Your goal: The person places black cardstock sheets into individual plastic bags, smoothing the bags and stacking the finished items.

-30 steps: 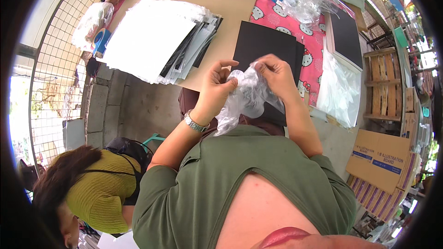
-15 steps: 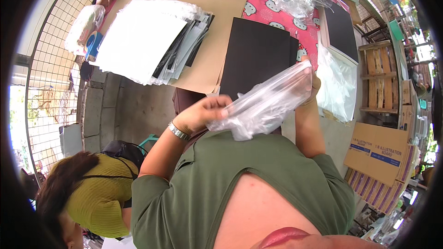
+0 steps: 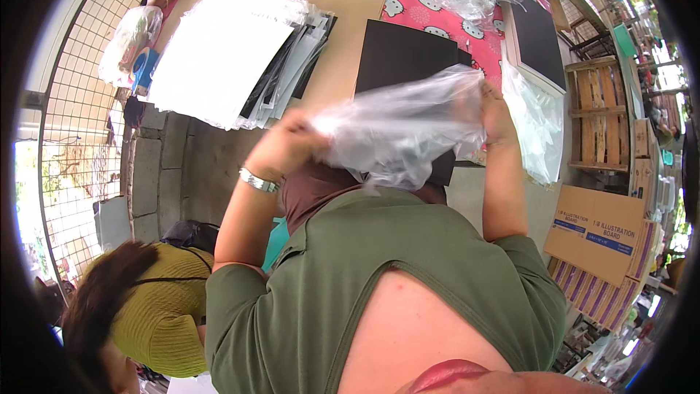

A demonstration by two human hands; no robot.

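1 clr bag point(image 3: 401, 128) btwn L hand point(image 3: 283, 144), R hand point(image 3: 498, 114)

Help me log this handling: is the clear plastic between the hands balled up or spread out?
Spread out, though creased: the clear plastic spans from left hand to right hand, its lower part hanging in folds.

We see a slatted wooden pallet point(image 3: 596, 125) near a cardboard carton point(image 3: 585, 254), wire-mesh fencing point(image 3: 79, 106) at left, and a co-worker's ribbed top point(image 3: 162, 321).
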